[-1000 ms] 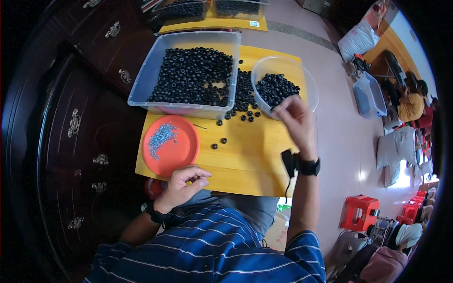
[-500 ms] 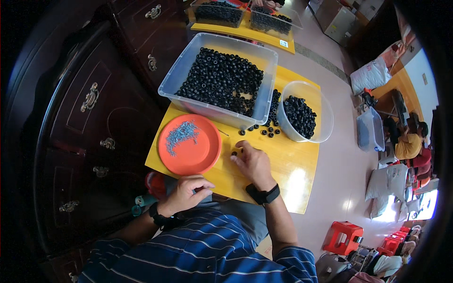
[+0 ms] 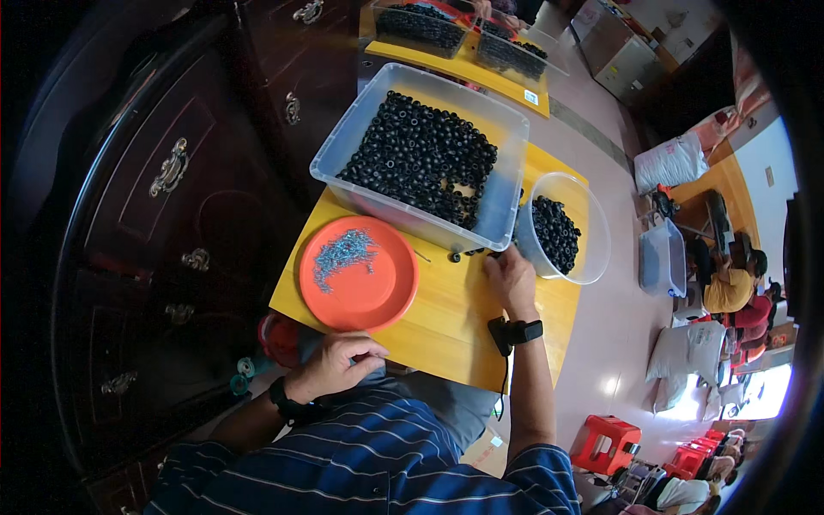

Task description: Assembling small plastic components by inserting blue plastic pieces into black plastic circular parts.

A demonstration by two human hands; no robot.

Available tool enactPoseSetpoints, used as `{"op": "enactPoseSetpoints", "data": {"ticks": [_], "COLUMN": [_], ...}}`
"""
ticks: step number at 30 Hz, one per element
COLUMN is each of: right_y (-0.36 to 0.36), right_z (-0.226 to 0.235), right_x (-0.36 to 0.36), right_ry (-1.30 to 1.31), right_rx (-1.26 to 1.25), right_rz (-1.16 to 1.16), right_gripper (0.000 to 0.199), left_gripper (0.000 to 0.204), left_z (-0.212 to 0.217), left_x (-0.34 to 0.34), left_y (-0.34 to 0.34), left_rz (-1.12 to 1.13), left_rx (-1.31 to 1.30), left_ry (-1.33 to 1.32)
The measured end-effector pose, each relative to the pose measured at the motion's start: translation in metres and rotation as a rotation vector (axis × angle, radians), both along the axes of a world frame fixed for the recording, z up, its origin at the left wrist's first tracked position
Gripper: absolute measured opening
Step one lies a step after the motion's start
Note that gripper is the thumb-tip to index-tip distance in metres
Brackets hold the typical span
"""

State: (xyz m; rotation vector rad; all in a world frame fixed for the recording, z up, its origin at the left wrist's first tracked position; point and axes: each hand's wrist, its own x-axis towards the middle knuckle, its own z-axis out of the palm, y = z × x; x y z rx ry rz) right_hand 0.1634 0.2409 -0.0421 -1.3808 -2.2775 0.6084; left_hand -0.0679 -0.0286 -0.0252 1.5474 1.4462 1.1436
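My right hand reaches into the gap between a large clear bin and a round clear tub. Its fingers are bent together beside loose black rings on the yellow table; what they grip, if anything, is hidden. Small black rings heap in the bin, and more black rings fill part of the tub. My left hand rests at the table's near edge, fingers curled, contents hidden. Just beyond it, an orange plate carries small silvery-blue pieces that look like screws.
A thin rod lies right of the plate. Dark drawers stand close on my left. Across from me, another yellow table bears more bins, with a person's hand behind them. A red stool and white sacks are to the right.
My right hand has moved away and to the right, from the table's middle to the gap between the containers. The rings that lay by its fingers are gone from there. My left hand stays put.
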Motion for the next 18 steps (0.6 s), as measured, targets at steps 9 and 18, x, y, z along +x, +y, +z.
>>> {"op": "enactPoseSetpoints", "data": {"ticks": [9, 18], "right_y": [-0.032, -0.033], "right_z": [-0.014, -0.005], "right_x": [-0.013, -0.045], "right_ry": [0.324, -0.074], "right_rx": [-0.035, 0.031], "right_rz": [-0.093, -0.112], "right_gripper": [0.024, 0.034], "left_gripper": [0.009, 0.009], "left_z": [-0.013, 0.002], "left_x": [-0.015, -0.01], "left_y": [-0.009, -0.008], "left_rz": [-0.002, -0.077], "left_rx": [0.02, -0.049], "left_ry": [-0.061, -0.073]}}
